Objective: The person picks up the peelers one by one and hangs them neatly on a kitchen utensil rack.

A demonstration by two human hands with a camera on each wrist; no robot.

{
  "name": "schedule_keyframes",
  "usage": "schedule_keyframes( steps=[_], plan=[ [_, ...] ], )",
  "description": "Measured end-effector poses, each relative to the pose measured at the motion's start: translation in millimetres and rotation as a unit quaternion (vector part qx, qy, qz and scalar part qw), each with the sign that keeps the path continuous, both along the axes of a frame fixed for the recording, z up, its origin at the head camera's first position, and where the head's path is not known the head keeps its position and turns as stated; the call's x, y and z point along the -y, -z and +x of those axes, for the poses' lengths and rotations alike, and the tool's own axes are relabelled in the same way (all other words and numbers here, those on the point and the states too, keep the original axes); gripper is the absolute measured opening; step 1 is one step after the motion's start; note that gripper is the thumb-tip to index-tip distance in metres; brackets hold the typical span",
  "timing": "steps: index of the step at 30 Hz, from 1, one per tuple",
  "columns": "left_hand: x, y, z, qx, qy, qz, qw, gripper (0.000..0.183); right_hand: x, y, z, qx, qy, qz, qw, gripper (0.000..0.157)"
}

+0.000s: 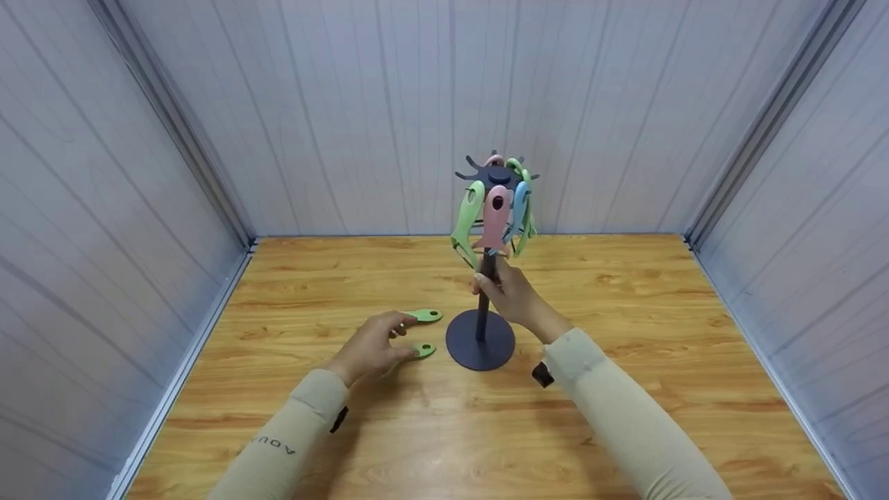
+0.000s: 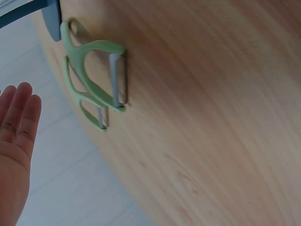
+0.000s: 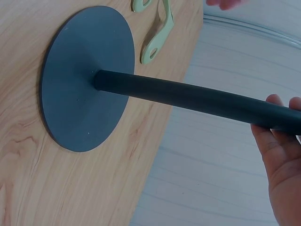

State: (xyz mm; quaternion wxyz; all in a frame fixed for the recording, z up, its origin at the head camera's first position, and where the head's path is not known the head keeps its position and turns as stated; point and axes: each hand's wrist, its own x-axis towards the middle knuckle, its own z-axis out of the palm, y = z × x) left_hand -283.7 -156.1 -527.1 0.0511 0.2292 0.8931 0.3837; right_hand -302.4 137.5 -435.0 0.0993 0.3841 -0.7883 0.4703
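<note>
My right hand [image 1: 517,295] grips the black pole [image 1: 483,319] of an upright rack, below its hooks. In the right wrist view, fingers [image 3: 270,150] curl about the pole. From the hooks hang several peelers: a green peeler [image 1: 467,219], a pink fish-shaped peeler [image 1: 496,226], a blue peeler [image 1: 519,207] and others partly hidden behind. Left of the round base lie two green peelers on the table, a nearer peeler [image 2: 76,54] and a farther peeler [image 2: 70,79]. Over them hovers my left hand [image 1: 371,347], its fingers extended and apart from both in the left wrist view.
The rack's flat round base [image 1: 480,357] stands on the wooden table [image 1: 611,298]. Bare hooks [image 1: 469,175] stick out on the rack's left side. White panel walls [image 1: 361,118] enclose the table at the back and both sides.
</note>
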Motion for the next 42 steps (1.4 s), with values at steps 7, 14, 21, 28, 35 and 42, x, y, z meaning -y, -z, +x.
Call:
schedule_keyframes(
  steps=[7,14,21,28,35,42],
  plan=[
    [0.3,10.0,-0.6,0.004,0.002,-0.054,0.9986,0.048,0.0,0.5,-0.5,-0.007,-0.003,0.002,1.000,0.008],
    [-0.2,22.2,-6.7,0.005,0.011,-0.096,0.9953,0.055,0.3,0.0,0.1,-0.003,0.003,0.006,1.000,0.007],
    [0.7,31.7,-13.1,-0.008,0.021,-0.101,0.9946,0.047,0.5,0.3,0.8,0.013,0.008,0.002,1.000,0.010],
    [1.6,36.1,-16.5,-0.005,0.023,-0.092,0.9955,0.035,-0.1,-0.5,1.0,0.020,0.000,-0.006,1.000,0.011],
    [1.6,39.2,-18.4,-0.001,0.013,-0.102,0.9946,0.034,0.1,-0.7,0.8,0.013,0.002,-0.003,1.000,0.010],
    [-0.9,40.2,-19.1,0.006,0.003,-0.116,0.9932,0.031,0.4,-1.2,1.3,0.017,0.004,-0.001,1.000,0.010]
  ],
)
